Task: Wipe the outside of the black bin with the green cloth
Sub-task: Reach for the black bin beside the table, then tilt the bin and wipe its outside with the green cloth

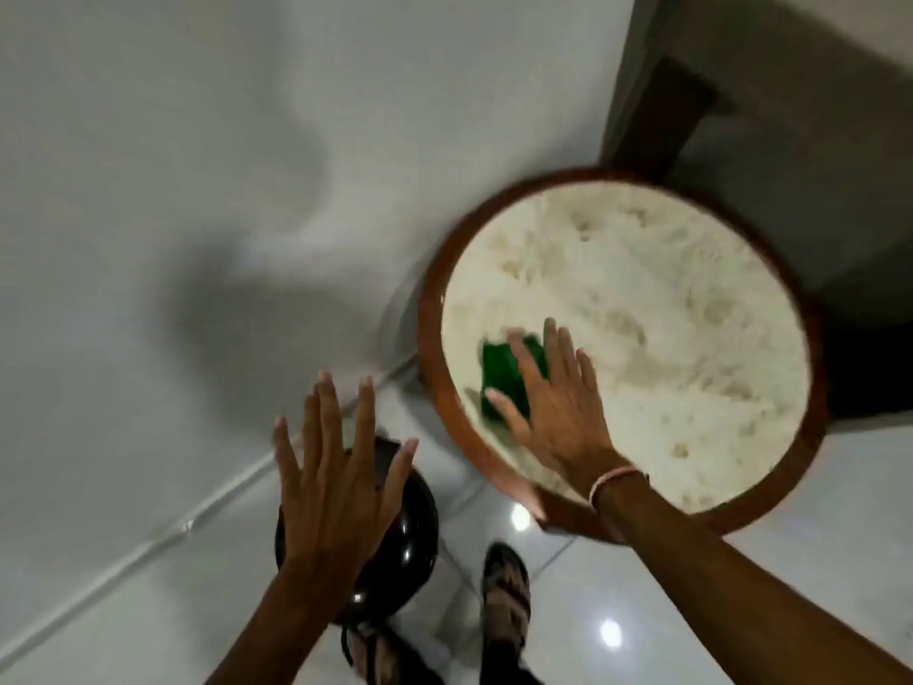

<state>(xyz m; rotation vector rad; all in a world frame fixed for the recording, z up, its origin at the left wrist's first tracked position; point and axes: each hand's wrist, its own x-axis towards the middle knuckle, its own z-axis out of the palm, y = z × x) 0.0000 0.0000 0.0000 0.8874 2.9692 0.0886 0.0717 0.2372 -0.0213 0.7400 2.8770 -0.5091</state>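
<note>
The green cloth (501, 375) lies on the pale top of a round table, near its left edge. My right hand (553, 402) is spread flat above it, fingers partly covering the cloth, without a closed grip. The black bin (402, 541) stands on the floor below and to the left, glossy and round-topped. My left hand (336, 467) hovers over the bin with its fingers wide apart and holds nothing. Most of the bin's body is hidden under that hand and forearm.
The round table (810, 467) has a brown wooden rim and a mottled cream top. A white wall (197, 190) runs along the left, meeting the glossy white tiled floor (790, 610). My feet in patterned sandals (506, 590) stand beside the bin. A dark doorway (662, 116) is at the back right.
</note>
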